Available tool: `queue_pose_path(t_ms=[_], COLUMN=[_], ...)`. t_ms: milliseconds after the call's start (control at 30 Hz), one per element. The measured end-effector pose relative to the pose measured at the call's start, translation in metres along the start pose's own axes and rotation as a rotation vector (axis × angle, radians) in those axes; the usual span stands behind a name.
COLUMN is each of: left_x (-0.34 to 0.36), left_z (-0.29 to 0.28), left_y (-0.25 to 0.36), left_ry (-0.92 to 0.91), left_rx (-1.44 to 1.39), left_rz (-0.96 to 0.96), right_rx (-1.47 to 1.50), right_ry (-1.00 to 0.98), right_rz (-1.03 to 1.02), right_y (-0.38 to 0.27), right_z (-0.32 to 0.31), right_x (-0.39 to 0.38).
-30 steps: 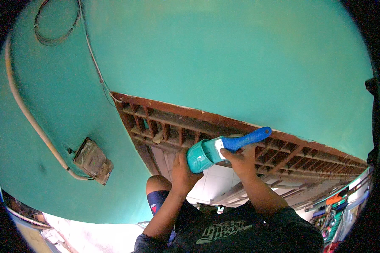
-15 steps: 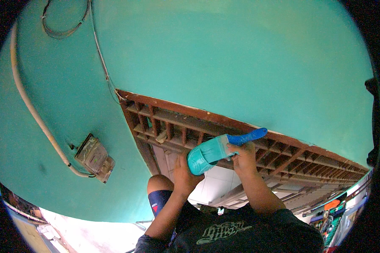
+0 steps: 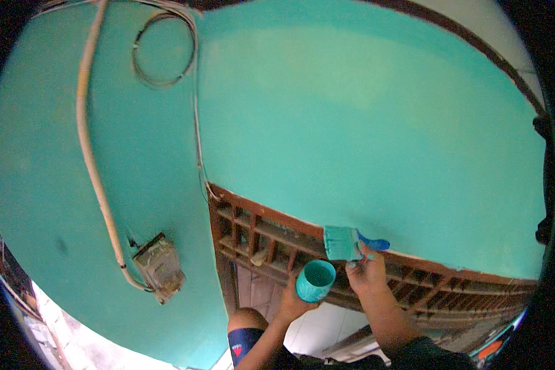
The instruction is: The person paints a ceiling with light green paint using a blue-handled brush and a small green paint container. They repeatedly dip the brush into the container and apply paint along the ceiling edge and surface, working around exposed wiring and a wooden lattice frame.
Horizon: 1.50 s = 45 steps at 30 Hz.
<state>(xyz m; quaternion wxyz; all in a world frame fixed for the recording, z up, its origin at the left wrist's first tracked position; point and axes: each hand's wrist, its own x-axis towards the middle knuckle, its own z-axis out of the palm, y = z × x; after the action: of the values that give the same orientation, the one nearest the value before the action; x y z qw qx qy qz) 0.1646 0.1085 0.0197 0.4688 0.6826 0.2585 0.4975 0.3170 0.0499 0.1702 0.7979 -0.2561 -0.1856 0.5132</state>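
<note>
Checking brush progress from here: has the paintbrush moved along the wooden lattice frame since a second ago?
Cannot tell along the frame, since the camera shifted too. The paintbrush in the right hand now shows bristles up at the wooden lattice frame's top rail; earlier it lay across it.

A room in a house, being painted. Bright teal walls (image 3: pixel 364 123) all around, a brown wooden lattice vent (image 3: pixel 277 240) above a door, loose wires (image 3: pixel 166 49) and a pale pipe (image 3: pixel 92 154), an old switch box (image 3: pixel 159 266).

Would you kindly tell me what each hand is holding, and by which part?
The right hand grips a paintbrush by its blue handle; the left hand holds a small teal paint cup around its side.
</note>
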Motion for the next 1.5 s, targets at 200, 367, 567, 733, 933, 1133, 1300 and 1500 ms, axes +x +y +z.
queue_pose_path(t_ms=[200, 367, 567, 733, 933, 1133, 1300, 1500], left_x=[0.009, 0.002, 0.007, 0.016, 0.026, 0.032, 0.028, 0.021], left_z=[-0.006, -0.015, -0.03, -0.038, -0.04, -0.036, -0.044, -0.056], left_y=[-0.039, -0.073, -0.098, -0.117, -0.138, -0.145, -0.128, -0.107], left_ry=[-0.107, -0.135, -0.086, -0.035, 0.017, 0.018, -0.004, 0.02], left_rx=[0.116, 0.099, 0.207, 0.357, 0.21, 0.198, 0.19, 0.171], left_rz=[0.032, -0.068, -0.12, -0.169, -0.156, -0.112, -0.132, -0.114], right_rx=[-0.185, -0.477, -0.982, -1.409, -1.689, -1.668, -2.07, -2.091], right_ry=[-0.165, -0.479, -0.561, -0.546, -0.449, -0.391, -0.839, -1.549], right_rz=[-0.256, -0.599, -1.015, -1.388, -1.643, -2.121, -2.453, -2.023], right_y=[-0.027, -0.03, -0.006, 0.019, 0.047, 0.035, 0.071, 0.143], right_z=[0.138, 0.267, 0.393, 0.467, 0.502, 0.533, 0.48, 0.382], right_x=[0.069, 0.126, 0.192, 0.242, 0.26, 0.243, 0.262, 0.253])
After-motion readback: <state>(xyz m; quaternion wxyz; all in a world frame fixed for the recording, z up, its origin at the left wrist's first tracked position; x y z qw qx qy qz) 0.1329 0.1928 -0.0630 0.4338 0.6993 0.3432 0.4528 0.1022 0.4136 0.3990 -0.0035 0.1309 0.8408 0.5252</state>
